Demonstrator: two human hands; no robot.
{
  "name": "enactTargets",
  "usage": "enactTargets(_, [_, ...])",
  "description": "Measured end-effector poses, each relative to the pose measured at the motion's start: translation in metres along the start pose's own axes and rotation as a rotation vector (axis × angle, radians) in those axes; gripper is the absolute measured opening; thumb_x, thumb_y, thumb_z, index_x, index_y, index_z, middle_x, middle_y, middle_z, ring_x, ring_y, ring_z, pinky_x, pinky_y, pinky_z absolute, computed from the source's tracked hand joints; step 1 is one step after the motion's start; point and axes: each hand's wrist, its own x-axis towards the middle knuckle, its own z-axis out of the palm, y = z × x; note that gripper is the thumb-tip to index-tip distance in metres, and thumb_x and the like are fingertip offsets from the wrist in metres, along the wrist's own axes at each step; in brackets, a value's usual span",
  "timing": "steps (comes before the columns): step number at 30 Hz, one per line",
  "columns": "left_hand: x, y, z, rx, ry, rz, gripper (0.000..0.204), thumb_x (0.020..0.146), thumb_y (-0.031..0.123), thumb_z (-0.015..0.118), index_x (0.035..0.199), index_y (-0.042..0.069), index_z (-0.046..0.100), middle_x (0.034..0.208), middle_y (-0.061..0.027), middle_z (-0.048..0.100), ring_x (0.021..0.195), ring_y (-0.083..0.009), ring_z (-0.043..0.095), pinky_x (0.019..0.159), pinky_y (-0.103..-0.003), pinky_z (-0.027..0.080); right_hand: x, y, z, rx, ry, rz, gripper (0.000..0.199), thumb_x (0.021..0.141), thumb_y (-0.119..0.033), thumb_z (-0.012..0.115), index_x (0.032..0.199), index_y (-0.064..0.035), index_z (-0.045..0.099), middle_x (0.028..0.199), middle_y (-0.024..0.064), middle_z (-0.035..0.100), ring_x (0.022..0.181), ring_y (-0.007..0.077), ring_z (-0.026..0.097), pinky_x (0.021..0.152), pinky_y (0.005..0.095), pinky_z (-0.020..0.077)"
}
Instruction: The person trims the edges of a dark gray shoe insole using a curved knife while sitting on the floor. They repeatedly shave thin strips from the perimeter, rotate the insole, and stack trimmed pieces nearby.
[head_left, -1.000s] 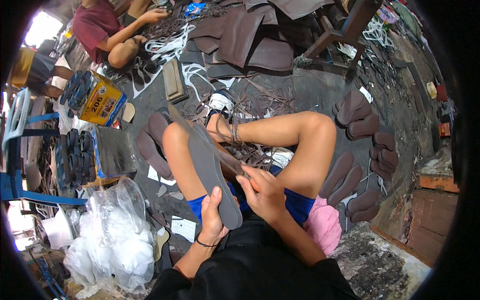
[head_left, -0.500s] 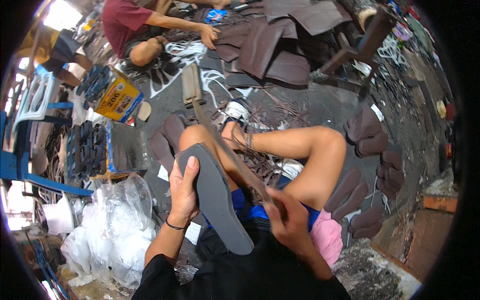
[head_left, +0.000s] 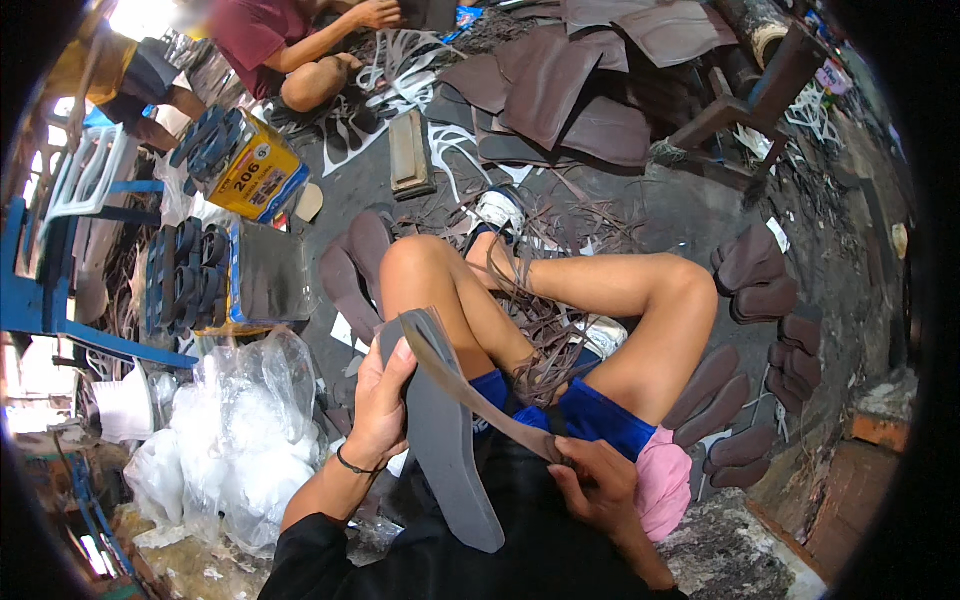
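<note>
My left hand (head_left: 381, 402) grips the upper edge of a long grey rubber sandal sole (head_left: 443, 447) that stands tilted over my lap. A thin brown strip (head_left: 477, 396) runs from the sole's top down to my right hand (head_left: 593, 483), which pinches its lower end. My bare knees (head_left: 420, 262) are drawn up just beyond the sole, and a tangle of brown trimmings (head_left: 545, 335) lies between my legs. A black band circles my left wrist.
Clear plastic bags (head_left: 232, 430) lie at my left. Brown soles (head_left: 745, 272) are stacked on the floor at right, brown sheets (head_left: 560, 90) at the top. A yellow box (head_left: 250, 178) and a tray of dark soles (head_left: 185, 275) stand at left. Another person in a red shirt (head_left: 262, 35) sits beyond.
The view has tilted down a little. My left hand has slid up to the sole's top edge, and my right hand has drawn the brown strip lower and further right.
</note>
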Motion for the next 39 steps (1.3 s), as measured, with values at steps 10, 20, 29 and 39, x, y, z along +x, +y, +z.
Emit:
enactTargets(10, [-0.007, 0.006, 0.004, 0.111, -0.132, -0.026, 0.036, 0.096, 0.025, 0.065, 0.121, 0.003, 0.051, 0.103, -0.0072, 0.065, 0.089, -0.0125, 0.064, 0.079, -0.028, 0.054, 0.063, -0.029, -0.014, 0.048, -0.015, 0.04, 0.026, 0.085, -0.012, 0.076, 0.109, -0.0031, 0.07, 0.082, 0.0102, 0.07, 0.057, 0.0188, 0.06, 0.053, 0.0295, 0.0481])
enactTargets(20, [0.038, 0.043, 0.04, -0.554, 0.157, 0.308, 0.036, 0.097, 0.028, 0.058, 0.127, 0.007, 0.056, 0.099, -0.008, 0.067, 0.089, -0.0229, 0.068, 0.086, -0.037, 0.057, 0.081, -0.006, -0.036, 0.439, 0.285, 0.318, 0.024, 0.098, -0.012, 0.062, 0.116, 0.0027, 0.064, 0.093, 0.0083, 0.072, 0.067, 0.0079, 0.059, 0.06, 0.0233, 0.0495])
enactTargets(29, [0.039, -0.066, 0.11, -0.637, -0.145, -0.194, 0.037, 0.093, 0.007, 0.064, 0.128, 0.001, 0.053, 0.121, -0.0097, 0.063, 0.109, -0.0208, 0.065, 0.098, -0.035, 0.055, 0.01, 0.025, -0.031, 0.096, 0.512, 0.343, 0.024, 0.089, -0.009, 0.073, 0.112, -0.002, 0.069, 0.07, -0.0045, 0.055, 0.057, 0.0032, 0.044, 0.05, 0.0218, 0.036])
enactTargets(39, [0.034, -0.07, 0.117, -0.777, -0.158, -0.215, 0.031, 0.098, 0.012, 0.059, 0.127, 0.001, 0.053, 0.12, -0.0116, 0.064, 0.106, -0.0216, 0.066, 0.096, -0.034, 0.057, -0.021, 0.019, -0.006, -0.105, 0.404, 0.239, 0.029, 0.081, -0.008, 0.077, 0.108, 0.0021, 0.069, 0.074, 0.0077, 0.064, 0.055, 0.0158, 0.053, 0.054, 0.0292, 0.0429])
